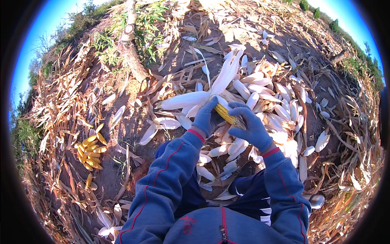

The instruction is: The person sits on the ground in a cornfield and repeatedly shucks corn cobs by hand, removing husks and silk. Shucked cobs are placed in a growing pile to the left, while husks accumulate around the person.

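Note:
An ear of corn (pixel 227 114) with yellow kernels lies between my two gloved hands, tilted down to the right. Its pale husk (pixel 225 75) is peeled back and fans out to the far side and to the left. My left hand (pixel 206 118), in a grey-blue glove, is closed round the end where husk and cob meet. At the other end of the cob, my right hand (pixel 252 127) has its curved fingers and thumb about the paler tip. Part of the cob's left end is hidden by the left hand.
A heap of unhusked ears and loose husks (pixel 264 91) lies ahead and to the right. Bare yellow cobs (pixel 90 152) are piled on the ground at left. A tree trunk (pixel 131 53) rises at the far left. Dry stalks (pixel 67 101) line the sides.

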{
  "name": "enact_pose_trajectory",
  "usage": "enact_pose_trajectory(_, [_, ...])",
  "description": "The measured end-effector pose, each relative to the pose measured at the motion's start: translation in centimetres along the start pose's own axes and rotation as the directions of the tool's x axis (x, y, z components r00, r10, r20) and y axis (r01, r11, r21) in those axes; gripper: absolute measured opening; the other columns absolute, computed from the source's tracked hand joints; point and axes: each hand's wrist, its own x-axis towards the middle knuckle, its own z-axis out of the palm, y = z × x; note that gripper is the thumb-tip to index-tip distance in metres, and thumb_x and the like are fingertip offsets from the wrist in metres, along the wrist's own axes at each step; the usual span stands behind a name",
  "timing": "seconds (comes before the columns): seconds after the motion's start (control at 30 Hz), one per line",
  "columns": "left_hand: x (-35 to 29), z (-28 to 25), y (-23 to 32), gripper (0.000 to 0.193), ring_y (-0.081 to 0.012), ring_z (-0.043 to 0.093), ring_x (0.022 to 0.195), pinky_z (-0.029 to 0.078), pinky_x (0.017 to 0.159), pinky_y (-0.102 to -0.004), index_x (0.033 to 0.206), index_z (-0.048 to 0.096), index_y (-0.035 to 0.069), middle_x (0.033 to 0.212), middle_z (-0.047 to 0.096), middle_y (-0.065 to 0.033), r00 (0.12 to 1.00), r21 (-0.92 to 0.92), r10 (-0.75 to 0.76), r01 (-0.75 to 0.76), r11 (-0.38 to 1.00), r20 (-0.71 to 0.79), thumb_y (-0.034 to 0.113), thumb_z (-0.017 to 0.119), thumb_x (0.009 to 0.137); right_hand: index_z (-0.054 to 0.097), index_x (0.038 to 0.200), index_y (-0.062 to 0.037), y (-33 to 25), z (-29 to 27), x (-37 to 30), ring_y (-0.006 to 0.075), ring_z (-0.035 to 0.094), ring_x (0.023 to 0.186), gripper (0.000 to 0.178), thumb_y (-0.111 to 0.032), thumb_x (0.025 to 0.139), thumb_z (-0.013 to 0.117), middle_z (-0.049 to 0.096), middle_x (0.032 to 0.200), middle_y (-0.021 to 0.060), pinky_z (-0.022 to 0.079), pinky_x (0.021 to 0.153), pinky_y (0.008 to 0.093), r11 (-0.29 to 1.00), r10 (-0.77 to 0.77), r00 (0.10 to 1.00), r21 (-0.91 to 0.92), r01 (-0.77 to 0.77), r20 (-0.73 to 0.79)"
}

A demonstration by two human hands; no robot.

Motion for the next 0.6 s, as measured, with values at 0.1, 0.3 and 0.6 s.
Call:
enact_pose_trajectory(0.1, [0.8,-1.1,0.4,0.041,-0.0297,0.057,0.1,0.047,0.091,-0.047,0.119,0.045,0.001,0.104,0.054,-0.0142,0.999,-0.02,0.045,-0.045,0.999,0.029,0.022,0.059,0.088,0.056,0.11,-0.0021,-0.4,-1.6,0.1,0.0164,0.058,0.097,0.04,-0.027,0.082,0.068,0.06,0.106,0.0103,0.047,0.085,0.0301,0.895,0.378,0.926,0.262,-0.36,-0.018])
enact_pose_trajectory(0.3, [0.4,-0.7,-0.2,0.034,-0.0244,0.059,0.092,0.049,0.082,-0.0389,0.116,0.05,0.002,0.1,0.058,-0.0117,0.997,-0.005,0.04,-0.04,0.999,0.072,0.022,0.056,0.089,0.062,0.091,-0.0015,1.3,0.5,-0.3,0.011,0.059,0.065,0.031,-0.031,0.083,0.066,0.062,0.073,0.0053,0.048,0.061,0.026,0.867,0.481,0.875,-0.174,-0.467,0.048])
enact_pose_trajectory(0.6, [-0.4,0.5,-0.4,0.036,-0.0172,0.06,0.078,0.052,0.062,-0.0306,0.114,0.053,0.005,0.089,0.059,-0.0059,0.997,0.212,0.074,-0.065,0.975,-0.034,0.03,0.058,0.089,0.059,0.09,0.0016,-0.1,-1.3,0.3,0.0153,0.061,0.059,0.022,-0.02,0.089,0.056,0.063,0.075,0.0091,0.052,0.053,0.0275,0.829,0.454,0.879,0.431,-0.358,-0.144])
